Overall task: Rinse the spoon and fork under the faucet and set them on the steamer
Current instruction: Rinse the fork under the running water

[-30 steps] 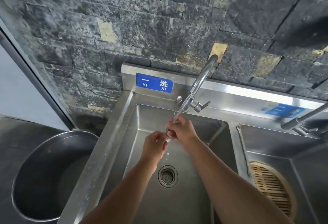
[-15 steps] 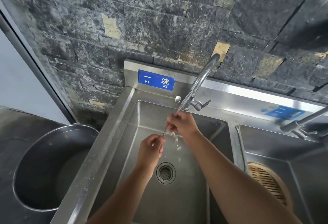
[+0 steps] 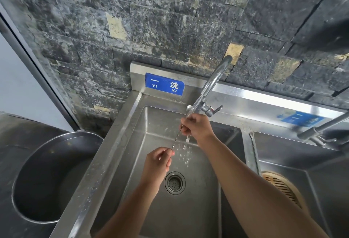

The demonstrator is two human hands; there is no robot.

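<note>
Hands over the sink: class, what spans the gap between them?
Head view: a thin metal utensil handle runs from left hand to right hand, water splashing beside it.

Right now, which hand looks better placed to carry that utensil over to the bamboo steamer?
Probably the right hand. It already grips the utensil at its upper end, and the steamer sits in the basin on that side. The left hand only pinches the lower tip.

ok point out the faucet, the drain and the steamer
faucet (image 3: pixel 213 81), head view, on the curved spout
drain (image 3: pixel 175 183), head view, on the strainer centre
steamer (image 3: pixel 283 186), head view, on the slatted bamboo top
</note>
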